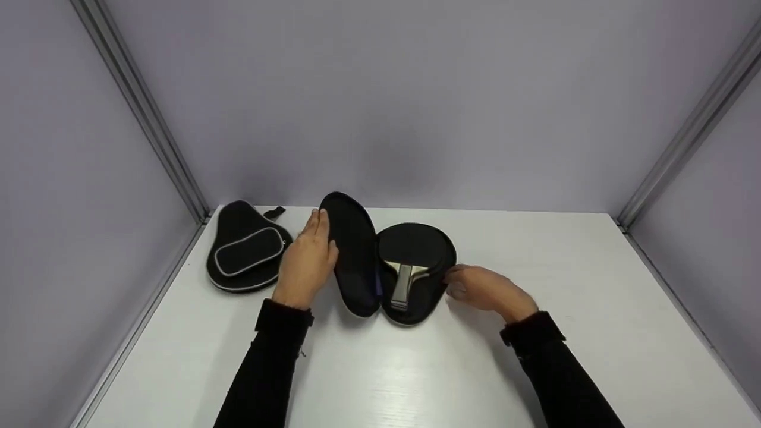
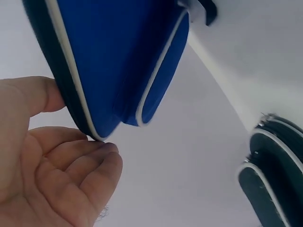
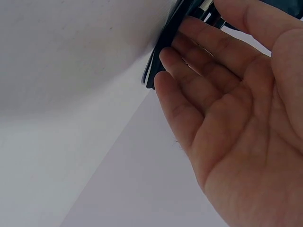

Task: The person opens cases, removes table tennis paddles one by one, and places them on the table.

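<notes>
An unfolded table tennis racket case [image 1: 351, 255] lies in the middle of the table, its black lining showing and its left half raised. From outside, that half is blue [image 2: 99, 61] with pale piping and a pocket. Inside the right half lies a table tennis racket [image 1: 410, 246], black rubber up, handle toward me. My left hand [image 1: 306, 261] holds the raised half's edge, thumb on one side and fingers on the other. At the right rim, my right hand [image 1: 484, 289] touches the case with its fingertips; its fingers [image 3: 189, 90] are only slightly bent.
A closed black racket case [image 1: 238, 246] with grey piping and a front pocket lies at the left of the white table [image 1: 392, 368]. Its dark strap [image 1: 274, 212] sticks out behind. Pale walls [image 1: 392, 107] with metal corner strips enclose the table at the back and sides.
</notes>
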Available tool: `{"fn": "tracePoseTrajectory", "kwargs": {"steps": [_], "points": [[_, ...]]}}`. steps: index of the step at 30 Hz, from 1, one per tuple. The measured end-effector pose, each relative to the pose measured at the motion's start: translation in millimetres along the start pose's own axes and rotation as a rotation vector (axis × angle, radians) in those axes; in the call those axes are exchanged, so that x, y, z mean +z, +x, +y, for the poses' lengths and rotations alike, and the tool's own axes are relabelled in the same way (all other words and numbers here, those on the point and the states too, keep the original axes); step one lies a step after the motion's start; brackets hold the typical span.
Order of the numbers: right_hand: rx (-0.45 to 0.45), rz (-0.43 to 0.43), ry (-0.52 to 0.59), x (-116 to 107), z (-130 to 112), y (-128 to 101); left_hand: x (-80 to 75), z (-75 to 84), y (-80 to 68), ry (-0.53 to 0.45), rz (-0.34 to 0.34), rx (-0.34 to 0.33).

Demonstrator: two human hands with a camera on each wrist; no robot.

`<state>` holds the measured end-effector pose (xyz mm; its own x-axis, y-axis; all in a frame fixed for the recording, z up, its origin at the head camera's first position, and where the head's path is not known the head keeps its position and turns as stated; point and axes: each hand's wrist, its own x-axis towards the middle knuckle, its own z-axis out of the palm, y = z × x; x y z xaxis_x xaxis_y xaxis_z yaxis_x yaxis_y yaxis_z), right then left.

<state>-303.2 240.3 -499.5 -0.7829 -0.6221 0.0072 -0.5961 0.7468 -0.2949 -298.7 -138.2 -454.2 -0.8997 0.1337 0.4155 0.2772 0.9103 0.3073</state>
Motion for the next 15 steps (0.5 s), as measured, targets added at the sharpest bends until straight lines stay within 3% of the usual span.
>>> {"fn": "tracePoseTrajectory", "kwargs": {"steps": [8, 11, 15], "points": [[-0.008, 0.014, -0.004, 1.0, 2.9, 0.2, 4.4, -19.6, 1.4, 0.021, -0.099, -0.091], [-0.009, 0.018, 0.003, 1.4, 2.8, 0.1, 6.6, -24.9, -1.4, 0.070, -0.124, -0.106], [-0.005, 0.013, 0.007, 1.7, 1.5, 0.3, 9.8, -26.9, -5.4, 0.206, -0.150, -0.088]]}}
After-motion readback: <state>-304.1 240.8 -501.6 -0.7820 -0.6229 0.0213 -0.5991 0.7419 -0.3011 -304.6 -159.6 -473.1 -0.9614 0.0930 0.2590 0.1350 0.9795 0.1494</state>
